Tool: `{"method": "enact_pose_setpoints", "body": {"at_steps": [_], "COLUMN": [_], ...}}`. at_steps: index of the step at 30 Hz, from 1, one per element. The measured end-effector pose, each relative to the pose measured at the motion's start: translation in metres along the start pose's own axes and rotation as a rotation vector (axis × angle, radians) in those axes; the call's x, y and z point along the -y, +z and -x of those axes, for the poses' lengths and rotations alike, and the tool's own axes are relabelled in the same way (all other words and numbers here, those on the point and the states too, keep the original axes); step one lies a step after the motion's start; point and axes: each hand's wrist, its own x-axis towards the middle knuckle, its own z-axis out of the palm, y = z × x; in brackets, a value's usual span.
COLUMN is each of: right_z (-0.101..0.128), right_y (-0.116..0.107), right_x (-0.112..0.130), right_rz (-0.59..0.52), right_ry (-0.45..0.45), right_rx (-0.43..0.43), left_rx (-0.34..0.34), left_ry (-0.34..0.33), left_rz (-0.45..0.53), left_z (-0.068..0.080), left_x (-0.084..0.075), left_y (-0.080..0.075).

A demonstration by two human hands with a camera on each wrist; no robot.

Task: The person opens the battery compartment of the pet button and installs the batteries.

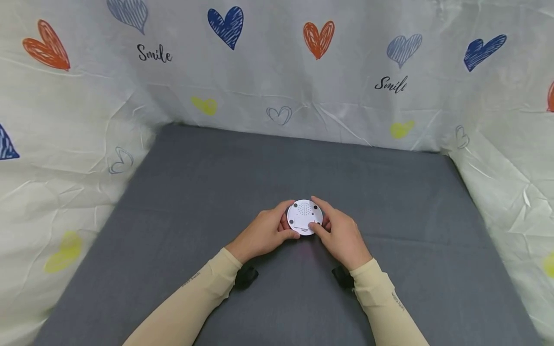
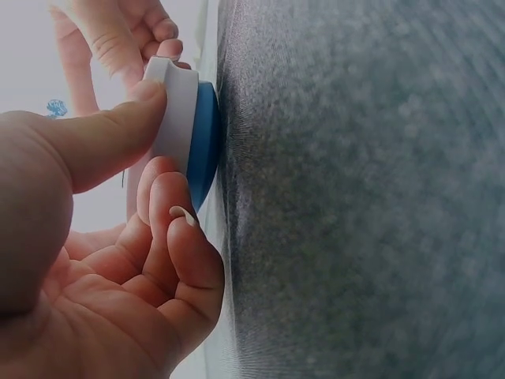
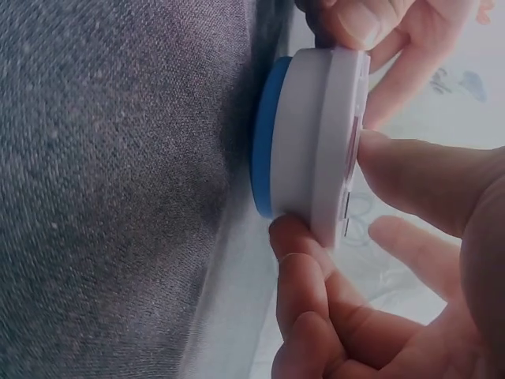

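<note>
A small round white device with a speaker grille, dark feet and a rectangular cover on its upturned underside sits blue face down on the grey cloth. My left hand grips its left rim, thumb on the near edge. My right hand holds the right rim, its thumb pressing on the cover. In the left wrist view the device shows white over blue, with my left thumb on its rim. The right wrist view shows the device edge-on, my right thumb pressed against its back.
A white sheet printed with coloured hearts and the word "Smile" walls the grey cloth at the back and both sides. A black wrist strap sits at each beige sleeve cuff.
</note>
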Motion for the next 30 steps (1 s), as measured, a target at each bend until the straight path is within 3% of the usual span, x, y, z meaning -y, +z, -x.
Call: {"method": "enact_pose_setpoints", "body": {"at_steps": [14, 30], "right_z": [-0.0007, -0.0012], "right_y": [0.0040, -0.0006], "right_x": [-0.0015, -0.0036], "right_rz": [0.046, -0.019], "right_ry": [0.012, 0.006], "right_rx": [0.008, -0.025], "left_rx": [-0.016, -0.009], "left_ry": [0.020, 0.028], "left_rz": [0.010, 0.041], "left_z": [-0.0002, 0.0003], "left_x": [-0.0023, 0.0001], "left_y": [-0.0008, -0.0030]}}
